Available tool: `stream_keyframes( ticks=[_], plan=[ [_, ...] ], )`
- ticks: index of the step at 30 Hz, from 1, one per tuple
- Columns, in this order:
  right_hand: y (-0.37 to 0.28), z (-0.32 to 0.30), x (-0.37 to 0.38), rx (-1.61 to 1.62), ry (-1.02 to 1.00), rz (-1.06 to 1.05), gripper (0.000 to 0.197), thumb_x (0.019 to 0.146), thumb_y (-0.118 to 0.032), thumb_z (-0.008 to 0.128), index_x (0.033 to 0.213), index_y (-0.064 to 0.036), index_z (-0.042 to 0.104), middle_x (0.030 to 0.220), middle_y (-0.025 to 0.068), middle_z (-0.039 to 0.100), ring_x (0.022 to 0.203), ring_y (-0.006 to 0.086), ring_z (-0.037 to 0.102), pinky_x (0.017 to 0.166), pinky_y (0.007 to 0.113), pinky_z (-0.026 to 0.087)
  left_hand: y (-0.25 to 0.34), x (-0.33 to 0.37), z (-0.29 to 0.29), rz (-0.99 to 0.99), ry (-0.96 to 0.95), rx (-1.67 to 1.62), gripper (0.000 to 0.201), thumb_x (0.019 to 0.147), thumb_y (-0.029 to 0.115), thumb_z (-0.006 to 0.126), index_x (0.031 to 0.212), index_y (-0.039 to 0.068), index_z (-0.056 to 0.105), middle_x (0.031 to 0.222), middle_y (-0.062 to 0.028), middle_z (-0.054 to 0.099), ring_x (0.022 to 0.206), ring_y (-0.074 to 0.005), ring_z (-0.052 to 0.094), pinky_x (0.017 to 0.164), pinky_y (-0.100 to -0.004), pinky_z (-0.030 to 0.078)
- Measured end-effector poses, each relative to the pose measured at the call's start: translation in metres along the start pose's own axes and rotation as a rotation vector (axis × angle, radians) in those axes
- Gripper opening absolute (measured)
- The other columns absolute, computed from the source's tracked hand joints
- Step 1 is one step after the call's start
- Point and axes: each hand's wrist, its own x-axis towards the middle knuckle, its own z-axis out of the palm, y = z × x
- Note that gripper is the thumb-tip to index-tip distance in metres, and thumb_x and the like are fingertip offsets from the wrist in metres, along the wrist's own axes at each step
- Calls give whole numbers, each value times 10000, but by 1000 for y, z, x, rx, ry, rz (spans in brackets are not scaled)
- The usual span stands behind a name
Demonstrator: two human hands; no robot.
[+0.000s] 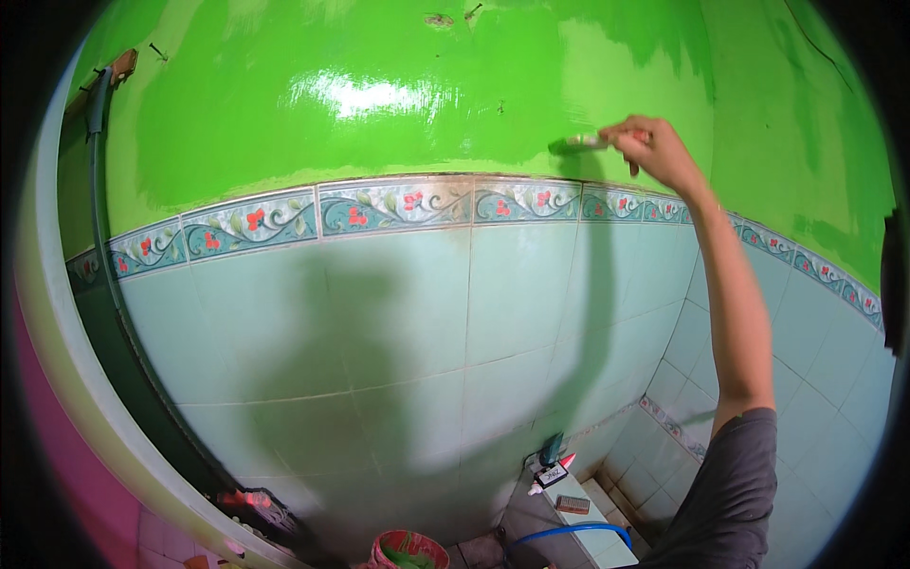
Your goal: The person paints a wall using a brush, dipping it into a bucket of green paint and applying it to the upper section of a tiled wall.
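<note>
— Where is the right hand?

— Raised high against the green wall, just above the floral tile border. Its fingers are closed around the handle of a paintbrush.

— And the brush itself?

— It lies roughly level, bristles pointing away from the hand and touching the wet green paint a little above the border. The paint shines where light strikes it, further along the wall from the brush.

— What sits below the border?

— Pale blue-green wall tiles, with the shadow of a person and a raised arm falling across them. Far below the border, near the floor, stands a red bucket with green paint inside. Beside it is a low tiled ledge carrying a small box and a couple of small bottles, and a blue hose curves past it.

— The left hand?

— Out of sight; only the right arm, in a grey sleeve, comes up from the lower edge.

— Anything at the far end of the border?

— A dark pipe runs down the wall there.
</note>
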Motion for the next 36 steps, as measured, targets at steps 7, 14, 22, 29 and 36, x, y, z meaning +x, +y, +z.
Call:
stream_keyframes(
  ticks=[7, 14, 22, 29, 36],
  plan=[
    [17, -50, 108, -96, 280, -147, 333, 875, -253, 599, 1093, -11, 672, 772, 56, 669, 556, 116, 576, 548, 253, 482, -10, 15, 20, 93, -2, -312, 262, 948, 158, 526, 1111, -44, 492, 885, -154, 613, 679, -240, 646, 617, -367, 525],
    [54, -23, 135, -254, 505, -354, 294, 887, -268, 568, 1075, -76, 688, 838, 92, 615, 707, 216, 605, 671, 315, 487, 5, 10, 23, 46, 109, -3, 256, 926, 173, 566, 1083, -23, 516, 858, -109, 607, 670, -196, 594, 582, -329, 460],
    [47, 22, -24, -227, 128, -287, 258, 888, -171, 561, 1066, -30, 685, 735, 75, 490, 649, 151, 490, 601, 286, 413, 23, -2, 20, 0, 162, -6, 240, 874, 191, 604, 1001, -4, 547, 800, -86, 583, 640, -176, 543, 552, -322, 440],
    [47, -32, 7, -77, -24, -36, 289, 885, -242, 588, 1031, -19, 699, 648, 12, 539, 514, 71, 470, 470, 235, 392, 28, 12, 28, 102, 143, -26, 223, 836, 163, 619, 951, -16, 554, 783, -94, 587, 633, -194, 560, 548, -327, 455],
    [49, -81, 137, -179, 320, -145, 316, 917, -277, 578, 1100, -40, 680, 657, 8, 571, 548, 77, 515, 518, 232, 445, 1, 37, 38, 69, 139, -186, 217, 832, 151, 622, 950, -16, 550, 807, -116, 613, 633, -199, 595, 526, -323, 454]
  ],
)
